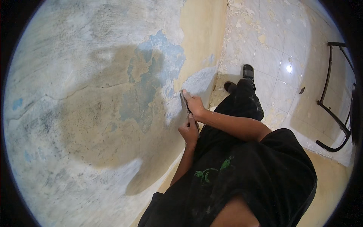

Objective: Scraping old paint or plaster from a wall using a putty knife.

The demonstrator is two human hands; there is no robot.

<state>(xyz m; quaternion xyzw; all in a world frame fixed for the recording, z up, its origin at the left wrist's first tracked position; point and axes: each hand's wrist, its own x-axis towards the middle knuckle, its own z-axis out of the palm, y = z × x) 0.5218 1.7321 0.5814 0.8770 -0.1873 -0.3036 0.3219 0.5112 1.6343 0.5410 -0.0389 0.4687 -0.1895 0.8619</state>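
Both of my hands are on one slim scraper point(185, 101), whose thin dark blade tip rests against the wall where yellow paint borders a stripped patch. My right hand point(195, 104) grips it near the blade, with a finger stretched along it toward the tip. Lower down, my left hand point(189, 131) is closed around the handle end, mostly hiding it. Peeling yellow paint point(200, 37) covers the wall ahead of the blade. Left of it are a ragged light-blue older coat point(168, 58) and bare grey-white plaster point(68, 31).
A long crack point(76, 91) runs across the plaster, under my shadow. Paint flakes point(239, 17) litter the white tiled floor point(292, 39) along the wall's foot. A dark metal tube frame point(329, 73) stands at the right. My sandalled feet point(248, 71) are close to the wall.
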